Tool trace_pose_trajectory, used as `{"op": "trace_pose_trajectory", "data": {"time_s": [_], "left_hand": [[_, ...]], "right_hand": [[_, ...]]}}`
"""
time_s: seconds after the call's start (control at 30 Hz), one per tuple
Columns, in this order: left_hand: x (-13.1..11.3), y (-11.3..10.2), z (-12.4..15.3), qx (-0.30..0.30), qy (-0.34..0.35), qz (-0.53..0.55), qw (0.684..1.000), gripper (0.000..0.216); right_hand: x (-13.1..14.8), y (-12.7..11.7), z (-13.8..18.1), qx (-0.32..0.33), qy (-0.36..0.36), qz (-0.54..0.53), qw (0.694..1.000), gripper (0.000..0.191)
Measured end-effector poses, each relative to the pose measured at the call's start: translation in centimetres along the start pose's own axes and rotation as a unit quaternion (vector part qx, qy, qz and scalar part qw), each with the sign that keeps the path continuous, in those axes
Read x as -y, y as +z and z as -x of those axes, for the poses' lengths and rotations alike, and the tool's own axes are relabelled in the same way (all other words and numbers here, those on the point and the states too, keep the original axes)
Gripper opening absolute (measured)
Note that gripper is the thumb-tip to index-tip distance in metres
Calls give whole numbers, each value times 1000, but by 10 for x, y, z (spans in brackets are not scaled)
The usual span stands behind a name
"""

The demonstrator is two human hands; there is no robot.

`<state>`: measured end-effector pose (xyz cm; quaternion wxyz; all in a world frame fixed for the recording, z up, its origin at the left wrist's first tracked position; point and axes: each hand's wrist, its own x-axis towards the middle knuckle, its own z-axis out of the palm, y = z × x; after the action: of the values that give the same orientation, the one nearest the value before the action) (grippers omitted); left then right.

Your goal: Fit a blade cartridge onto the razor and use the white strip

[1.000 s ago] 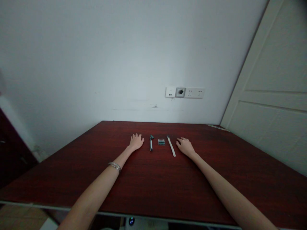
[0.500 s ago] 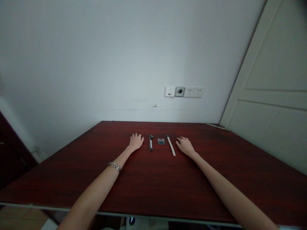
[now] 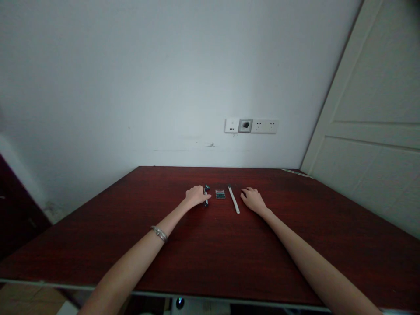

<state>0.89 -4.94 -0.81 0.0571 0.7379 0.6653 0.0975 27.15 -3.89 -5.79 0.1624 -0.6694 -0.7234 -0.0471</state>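
My left hand (image 3: 196, 195) is at the razor (image 3: 206, 202), its thumb lying across the black-and-white handle and its other fingers curled along the far side, closed on it. The razor's dark head (image 3: 207, 187) points toward the wall. To its right lies a small clear case (image 3: 220, 194) with dark pieces inside. Beyond that rests a slim white-handled brush (image 3: 234, 200) with a dark tip, angled toward me. My right hand (image 3: 253, 199) lies on the table just right of the brush, fingers loosely spread and holding nothing.
The dark red wooden table (image 3: 210, 249) reaches the white wall (image 3: 183, 87). Sockets (image 3: 265, 126) are set in the wall above it. A pale door (image 3: 377, 131) leans or stands along the right side. A silver bracelet (image 3: 159, 233) circles my left wrist.
My left hand has moved right from its flat, spread pose and closed on the razor. My right hand, the case and the brush stay where they were.
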Motion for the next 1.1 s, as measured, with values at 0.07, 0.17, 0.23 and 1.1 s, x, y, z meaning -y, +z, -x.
{"op": "trace_pose_trajectory", "data": {"time_s": [0.07,0.17,0.23,1.1], "left_hand": [[-1,2,1,-3,1,-12,1000,43],[-1,6,1,1,3,-9,1000,36],[-1,8,0,3,4,2,1000,31],[-36,-11,22,-206,148,98,962,30]], "right_hand": [[0,0,0,0,1,1,1000,42],[0,0,0,0,-1,0,1000,43],[0,0,0,-1,-2,-1,1000,43],[52,-23,-1,-22,-24,-608,794,29]]}}
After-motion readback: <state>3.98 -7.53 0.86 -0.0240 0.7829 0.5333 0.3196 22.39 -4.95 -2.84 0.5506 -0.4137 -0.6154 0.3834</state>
